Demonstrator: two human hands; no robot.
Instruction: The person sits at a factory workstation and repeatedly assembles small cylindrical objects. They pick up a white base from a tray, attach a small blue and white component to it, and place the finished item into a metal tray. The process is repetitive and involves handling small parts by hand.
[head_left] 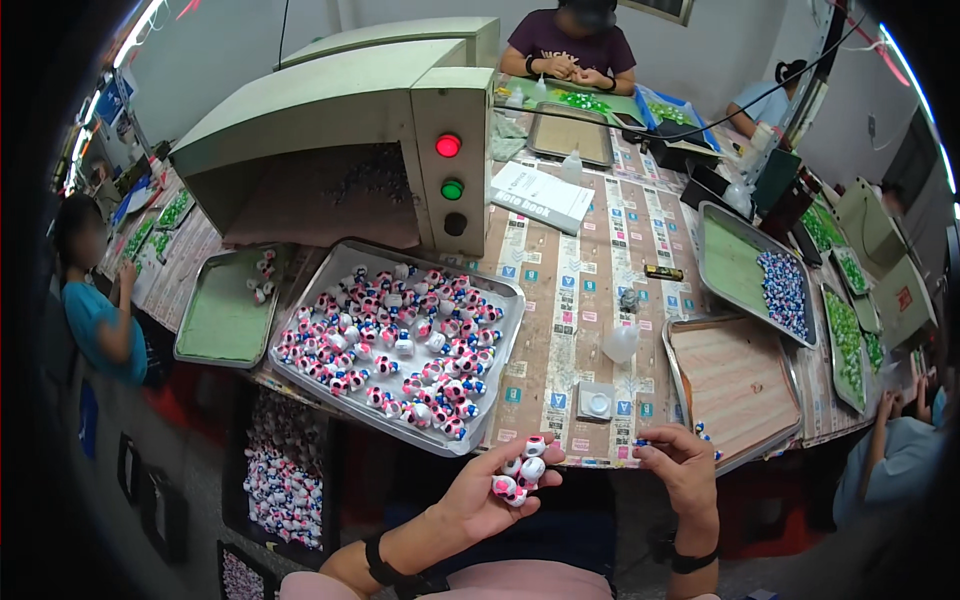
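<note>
My left hand (470, 497) is turned palm up and holds several small white toy heads (532, 468) with pink and black markings, cupped between palm and fingers. To its right, above the table's front edge, my right hand (685, 478) pinches a tiny blue piece (641, 444) between thumb and fingertips. The piece is too small to make out exactly. Beyond my left hand stands a metal tray (510, 345) with many white, pink and blue toy figures. Past my right hand lies a tray with a brownish lining (735, 375), a few small blue pieces at its near edge.
A beige machine (450, 110) with red and green lights stands behind the figure tray. A white square holder (597, 402), a translucent bottle (621, 344) and a notebook (542, 196) lie mid-table. Right is a tray of blue pieces (785, 290). A black crate (285, 470) is below. Co-workers sit around.
</note>
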